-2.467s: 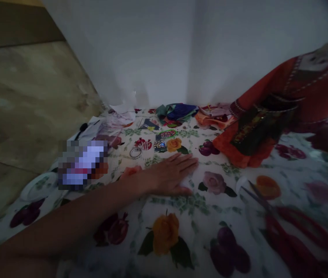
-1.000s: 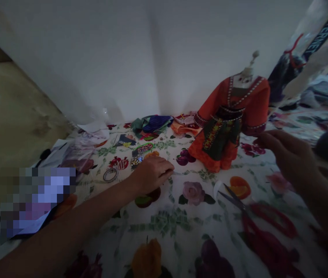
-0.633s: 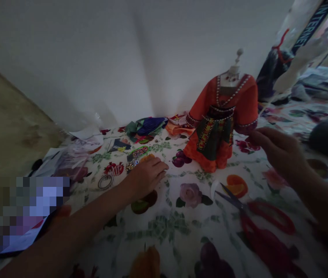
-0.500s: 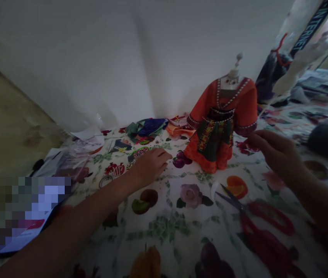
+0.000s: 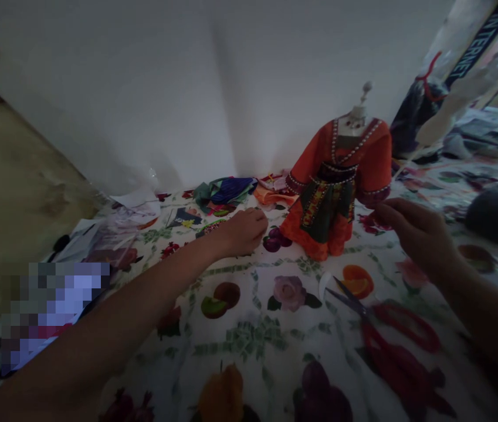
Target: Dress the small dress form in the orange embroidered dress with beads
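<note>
My left hand [image 5: 243,231] reaches across a flower-and-fruit printed tablecloth [image 5: 249,346], fingers curled down on the cloth just left of a small orange doll dress [image 5: 339,187] on a mannequin stand. What the fingers pinch is too small to see. My right hand [image 5: 416,231] hovers to the right of the dress by its sleeve, fingers bent and close together, with nothing visible in them.
Red-handled scissors [image 5: 389,346] lie on the cloth at the front right. Folded fabric scraps [image 5: 226,190] and papers [image 5: 134,205] are heaped along the white wall. A pixelated patch covers something at the left. Dark clutter fills the far right.
My left hand has slid forward from the cloth's middle toward the dress and curled its fingers. My right hand has stayed beside the sleeve. The camera has tilted slightly.
</note>
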`<state>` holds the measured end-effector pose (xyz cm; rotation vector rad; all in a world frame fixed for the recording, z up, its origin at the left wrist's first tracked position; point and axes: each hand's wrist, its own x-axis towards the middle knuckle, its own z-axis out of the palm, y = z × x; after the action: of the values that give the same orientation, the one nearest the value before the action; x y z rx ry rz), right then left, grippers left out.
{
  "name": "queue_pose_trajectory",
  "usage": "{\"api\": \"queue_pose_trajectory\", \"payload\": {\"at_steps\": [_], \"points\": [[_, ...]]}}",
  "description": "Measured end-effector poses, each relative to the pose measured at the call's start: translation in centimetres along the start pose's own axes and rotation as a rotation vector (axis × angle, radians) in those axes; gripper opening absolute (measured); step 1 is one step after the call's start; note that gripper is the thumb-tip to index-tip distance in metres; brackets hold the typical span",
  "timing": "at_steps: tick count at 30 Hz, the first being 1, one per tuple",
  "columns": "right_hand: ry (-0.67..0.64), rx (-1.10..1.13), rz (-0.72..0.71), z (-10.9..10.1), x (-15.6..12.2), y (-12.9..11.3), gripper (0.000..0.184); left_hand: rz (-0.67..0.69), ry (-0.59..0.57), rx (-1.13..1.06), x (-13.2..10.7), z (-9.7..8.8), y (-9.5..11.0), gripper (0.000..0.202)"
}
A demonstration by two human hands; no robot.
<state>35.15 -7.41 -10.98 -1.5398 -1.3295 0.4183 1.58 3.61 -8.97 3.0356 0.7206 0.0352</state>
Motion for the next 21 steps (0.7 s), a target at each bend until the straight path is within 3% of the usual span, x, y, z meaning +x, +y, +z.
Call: {"api": "queue_pose_trajectory", "payload": {"at_steps": [3, 7, 9, 11, 14, 17, 21], "points": [[0.133, 0.018, -0.068, -0.3, -0.3, -1.3, 0.02, -0.058, 0.209, -0.259, -1.4, -1.6, 0.1, 0.009], [0.411, -0.036, -0.233, -0.9, -2.6, -6.3, 0.016, -0.227, 0.363, -0.843, -4.5, -3.7, 1.1, 0.012], [0.264, -0.092, -0.232, -0.7, -4.2, -8.5, 0.019, -0.267, 0.389, -1.074, -6.3, -4.2, 2.0, 0.012], [-0.102, -0.113, -0.321, 0.5, -5.8, -9.3, 0.021, -0.287, 0.452, -1.21, -7.9, -4.4, 2.8, 0.009], [-0.604, -0.207, -0.401, 3.8, -7.3, -8.4, 0.04, -0.317, 0.578, -1.306, -9.6, -4.5, 3.7, 0.005], [-0.756, -0.304, -0.444, 7.1, -8.0, -6.3, 0.048, -0.351, 0.669, -1.325, -10.7, -4.7, 4.0, 0.004], [-0.736, -0.452, -0.438, 9.3, -7.9, -4.1, 0.056, -0.333, 0.741, -1.297, -11.8, -5.1, 3.8, 0.005]]}}
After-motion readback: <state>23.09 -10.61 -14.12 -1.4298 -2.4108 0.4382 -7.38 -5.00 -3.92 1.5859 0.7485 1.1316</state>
